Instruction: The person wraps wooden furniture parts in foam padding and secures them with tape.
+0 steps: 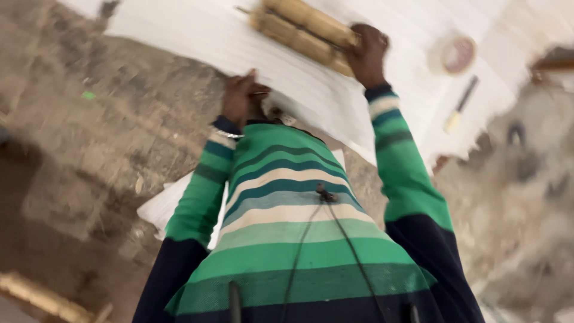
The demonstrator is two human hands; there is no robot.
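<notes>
The frame is motion-blurred, so fine detail is soft. The right hand (366,55) is closed around the near end of a bundle of pale tan, segmented bamboo-like sticks (302,30), which lies slantwise on a broad white woven sheet (203,36) with faint ribbed lines running across it. The left hand (241,96) presses down at the near edge of that sheet, fingers curled, with something thin and pale pinched at the fingertips; what it is cannot be told. A thin metal bangle circles the left wrist, and both arms wear knit sleeves striped in green, cream and dark navy. Farther right on the sheet sits a round roll of pale tape (453,55), and just below it lies a slim knife with a light handle and dark blade (460,110). The sheet rests on rough, mottled brown earthen ground (89,149), gritty and uneven.
</notes>
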